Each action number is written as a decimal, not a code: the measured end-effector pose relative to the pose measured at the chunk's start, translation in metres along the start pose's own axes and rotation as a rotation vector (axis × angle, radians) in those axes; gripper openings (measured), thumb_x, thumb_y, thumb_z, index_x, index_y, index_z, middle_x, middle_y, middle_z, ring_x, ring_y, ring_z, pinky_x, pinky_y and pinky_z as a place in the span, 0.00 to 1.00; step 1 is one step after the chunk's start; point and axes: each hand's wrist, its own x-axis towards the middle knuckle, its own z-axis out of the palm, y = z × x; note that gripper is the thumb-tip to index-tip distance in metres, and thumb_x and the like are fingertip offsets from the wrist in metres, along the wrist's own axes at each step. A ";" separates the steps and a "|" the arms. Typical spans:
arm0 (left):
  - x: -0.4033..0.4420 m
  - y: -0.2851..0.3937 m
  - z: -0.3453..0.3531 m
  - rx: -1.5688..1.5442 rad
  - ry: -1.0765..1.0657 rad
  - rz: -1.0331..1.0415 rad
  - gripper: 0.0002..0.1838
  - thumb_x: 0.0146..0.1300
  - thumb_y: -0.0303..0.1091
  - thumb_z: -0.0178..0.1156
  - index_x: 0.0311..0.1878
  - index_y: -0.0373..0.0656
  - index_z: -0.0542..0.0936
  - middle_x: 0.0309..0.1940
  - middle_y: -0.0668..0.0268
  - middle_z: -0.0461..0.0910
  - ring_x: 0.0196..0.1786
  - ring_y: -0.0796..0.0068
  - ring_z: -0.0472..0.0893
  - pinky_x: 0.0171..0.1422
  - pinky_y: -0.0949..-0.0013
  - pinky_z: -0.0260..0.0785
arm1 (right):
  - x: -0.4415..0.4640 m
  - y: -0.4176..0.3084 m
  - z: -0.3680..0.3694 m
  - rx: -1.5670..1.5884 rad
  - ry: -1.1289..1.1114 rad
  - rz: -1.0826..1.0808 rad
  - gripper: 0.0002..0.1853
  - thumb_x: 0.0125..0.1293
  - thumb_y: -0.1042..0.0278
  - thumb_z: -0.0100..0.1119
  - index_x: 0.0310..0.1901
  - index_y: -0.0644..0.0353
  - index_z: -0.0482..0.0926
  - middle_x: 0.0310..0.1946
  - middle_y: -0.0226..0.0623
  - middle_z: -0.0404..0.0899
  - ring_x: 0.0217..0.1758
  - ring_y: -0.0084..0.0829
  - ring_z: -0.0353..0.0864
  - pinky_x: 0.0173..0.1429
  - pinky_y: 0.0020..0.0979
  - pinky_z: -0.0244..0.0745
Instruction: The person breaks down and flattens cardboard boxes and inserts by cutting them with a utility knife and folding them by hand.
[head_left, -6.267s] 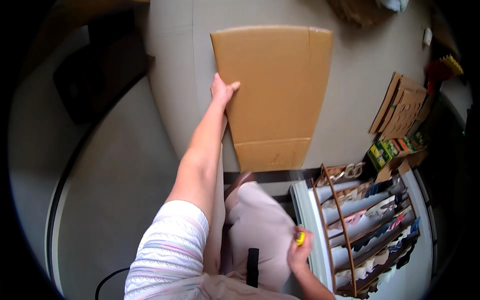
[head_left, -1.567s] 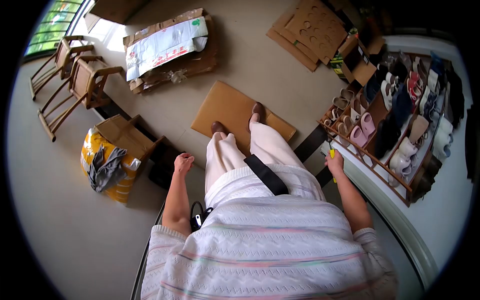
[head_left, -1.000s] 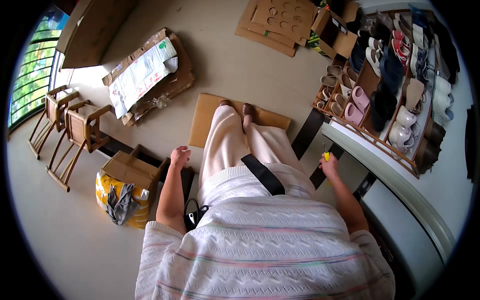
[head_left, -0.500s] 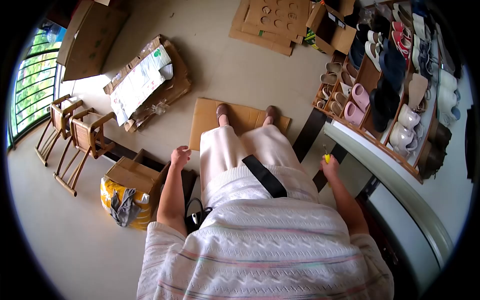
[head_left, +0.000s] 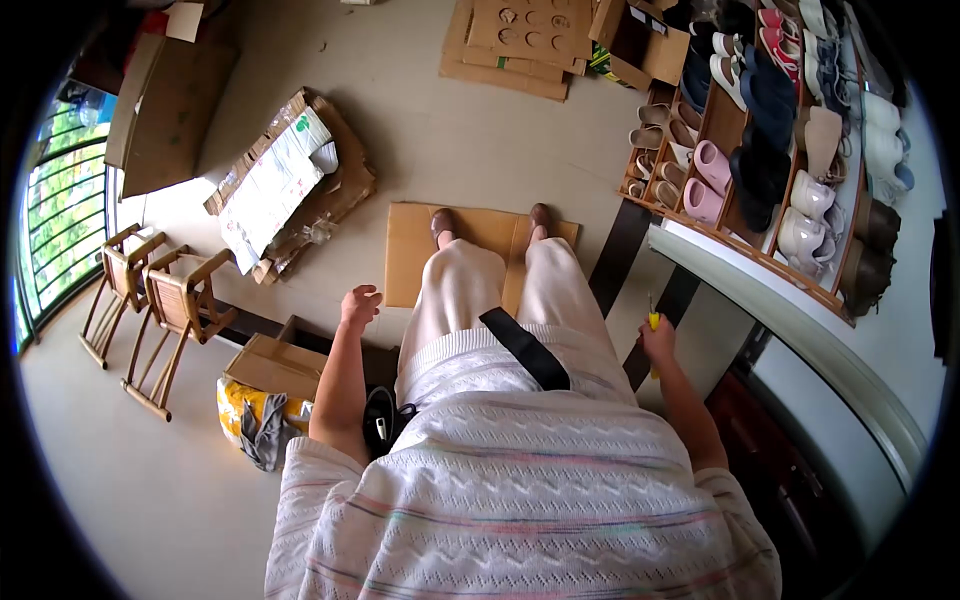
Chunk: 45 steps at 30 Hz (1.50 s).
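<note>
My right hand (head_left: pixel 658 343) is closed around a screwdriver (head_left: pixel 654 321) with a yellow handle. Its thin shaft points away from me, beside my right thigh. To the left of my legs, my left hand (head_left: pixel 361 306) hangs in the air with nothing in it, fingers loosely bent and apart. Both my feet stand on a flat cardboard sheet (head_left: pixel 405 250). Below the left hand, near my forearm, is a cardboard box (head_left: pixel 275 366) with a yellow-and-white package (head_left: pixel 232 405) and a grey cloth (head_left: pixel 266 435) beside it.
Shelves of shoes (head_left: pixel 730 235) stand at the right, by a pale curved edge (head_left: pixel 800 325). Flattened cardboard (head_left: pixel 275 190) lies ahead to the left; more cardboard (head_left: pixel 530 30) and an open box (head_left: pixel 640 45) lie farther off. Bamboo stools (head_left: pixel 180 295) stand by the barred window (head_left: pixel 62 200).
The view has shifted slightly, and the shoe shelves sit a little higher and further left. My left hand's fingers look a bit more spread. The screwdriver stays in my right hand.
</note>
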 end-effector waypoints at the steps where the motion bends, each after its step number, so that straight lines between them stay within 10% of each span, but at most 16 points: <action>1: 0.000 -0.001 -0.006 -0.016 -0.005 -0.013 0.20 0.51 0.36 0.62 0.49 0.44 0.77 0.27 0.64 0.80 0.24 0.78 0.79 0.24 0.75 0.70 | -0.011 -0.006 0.006 0.028 -0.019 -0.002 0.06 0.59 0.75 0.49 0.38 0.65 0.72 0.24 0.37 0.76 0.20 0.27 0.77 0.25 0.27 0.74; 13: -0.040 0.022 0.061 -0.067 0.028 -0.043 0.20 0.52 0.34 0.59 0.51 0.42 0.76 0.28 0.65 0.80 0.24 0.78 0.78 0.25 0.75 0.70 | 0.067 0.016 -0.041 -0.019 -0.024 -0.284 0.07 0.58 0.75 0.50 0.38 0.63 0.71 0.21 0.35 0.76 0.17 0.26 0.76 0.23 0.26 0.72; 21: -0.063 0.035 0.140 0.016 -0.016 -0.014 0.21 0.52 0.35 0.60 0.51 0.42 0.76 0.28 0.65 0.80 0.25 0.79 0.78 0.27 0.75 0.71 | 0.120 0.081 -0.100 0.051 0.018 -0.007 0.07 0.62 0.72 0.49 0.42 0.56 0.70 0.23 0.29 0.76 0.16 0.21 0.73 0.16 0.24 0.64; 45: -0.014 -0.009 -0.066 -0.001 0.086 -0.002 0.20 0.51 0.37 0.62 0.49 0.45 0.78 0.28 0.64 0.81 0.26 0.77 0.80 0.32 0.72 0.73 | -0.004 -0.068 0.043 0.006 -0.113 -0.100 0.09 0.63 0.65 0.51 0.39 0.61 0.71 0.23 0.34 0.78 0.20 0.25 0.80 0.20 0.25 0.70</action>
